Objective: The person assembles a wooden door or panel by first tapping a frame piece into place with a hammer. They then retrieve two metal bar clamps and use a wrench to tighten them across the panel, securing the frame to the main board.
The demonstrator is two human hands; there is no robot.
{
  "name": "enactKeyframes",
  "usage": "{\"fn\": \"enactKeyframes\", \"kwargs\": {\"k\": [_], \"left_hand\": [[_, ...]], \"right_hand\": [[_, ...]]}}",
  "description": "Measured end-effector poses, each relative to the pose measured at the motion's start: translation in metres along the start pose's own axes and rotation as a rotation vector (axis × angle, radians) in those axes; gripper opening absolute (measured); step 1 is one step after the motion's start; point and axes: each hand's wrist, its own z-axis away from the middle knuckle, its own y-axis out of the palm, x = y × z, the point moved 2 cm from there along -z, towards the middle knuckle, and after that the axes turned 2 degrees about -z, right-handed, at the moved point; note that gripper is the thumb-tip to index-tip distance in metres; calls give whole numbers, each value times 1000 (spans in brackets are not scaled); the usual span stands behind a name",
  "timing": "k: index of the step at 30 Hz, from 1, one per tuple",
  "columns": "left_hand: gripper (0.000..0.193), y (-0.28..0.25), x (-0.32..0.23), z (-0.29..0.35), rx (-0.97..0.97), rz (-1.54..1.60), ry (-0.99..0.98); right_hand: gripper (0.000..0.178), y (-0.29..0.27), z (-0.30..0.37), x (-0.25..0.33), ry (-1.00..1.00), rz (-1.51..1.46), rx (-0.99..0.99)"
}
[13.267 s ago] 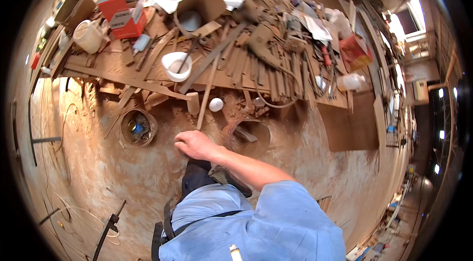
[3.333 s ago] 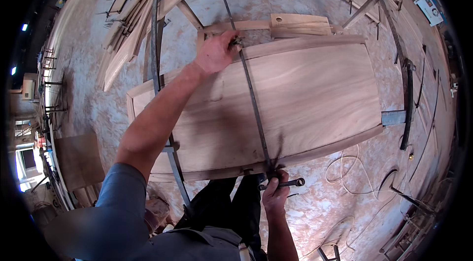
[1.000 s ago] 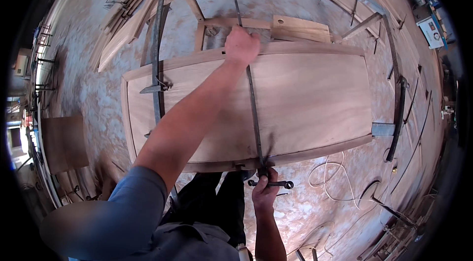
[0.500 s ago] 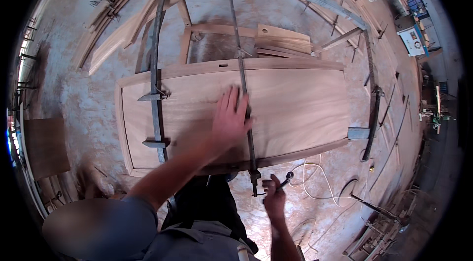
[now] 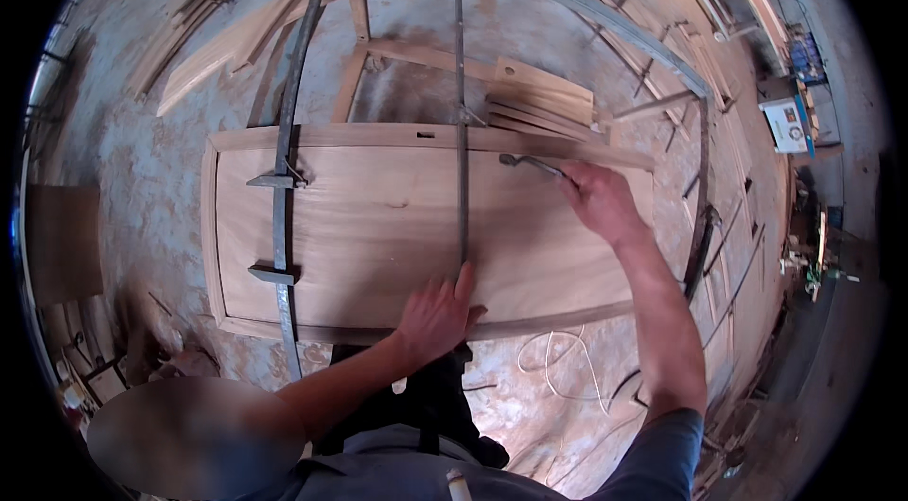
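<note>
A framed wooden panel point(image 5: 378, 217) lies flat before me, crossed by two long metal bar clamps. Over the middle clamp bar point(image 5: 462, 193), near the panel's near edge, my left hand point(image 5: 435, 319) rests with its fingers stretched and thumb apart. The bar's lower end is mostly hidden beneath it. My right hand point(image 5: 601, 203) is closed around the handle of a dark metal wrench point(image 5: 532, 163), held above the panel's far right part. The wrench's rounded end points left toward the middle bar. At the left, the other clamp bar point(image 5: 284, 208) carries two metal jaws.
Beyond the panel are a wooden frame point(image 5: 350, 85) and stacked boards point(image 5: 544, 94). Long timbers point(image 5: 218, 61) lie at the far left, and a grey metal beam point(image 5: 577, 4) arches at the back. A pale cord point(image 5: 591, 369) curls on the floor. A blurred oval point(image 5: 194, 439) covers the lower left.
My left hand has slid toward me along the middle bar. My right hand has swung the wrench from the near clamp end to above the far right of the panel. The view has shifted slightly.
</note>
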Motion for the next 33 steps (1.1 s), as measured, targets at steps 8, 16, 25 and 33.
{"fn": "enactKeyframes", "kwargs": {"k": [8, 16, 25, 33], "left_hand": [[64, 25, -13, 89, 357, 303, -524], [68, 67, -14, 93, 287, 715, -634], [65, 116, -7, 91, 32, 820, -479], [52, 129, -17, 88, -33, 714, -629]], "right_hand": [[9, -7, -99, -24, -336, 183, 106], [10, -10, -140, -22, -449, 222, 202], [16, 6, -152, -23, -483, 149, 176], [20, 36, -119, -26, -327, -12, 126]]}}
